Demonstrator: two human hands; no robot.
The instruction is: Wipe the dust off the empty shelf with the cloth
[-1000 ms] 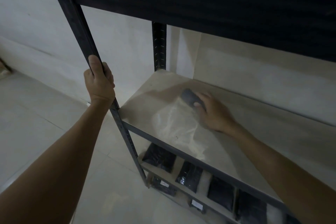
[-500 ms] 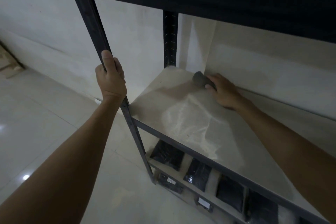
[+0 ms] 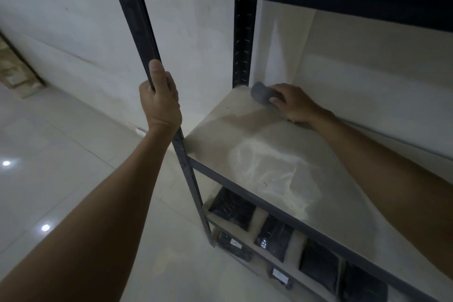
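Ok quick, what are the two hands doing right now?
Left hand: closed around the rack's front post.
Right hand: holding the grey cloth against the shelf, at its back corner.

Place: a storeroom or stockroom, dimly lit.
Rack: a dark metal rack (image 3: 186,167) with punched uprights and pale board shelves, standing in a corner against the wall (image 3: 81,32).
Shelf: a bare shelf (image 3: 245,130) at about waist height, with pale dusty streaks across it.
Stock: flat black packs (image 3: 231,208) laid side by side on the lower shelves, some with small white labels.
Walls: plain, white, scuffed, no decoration.
Floor: glossy pale tiles (image 3: 49,179) reflecting ceiling lights.
Edge: what looks like cartons (image 3: 14,73) on the floor at far left.
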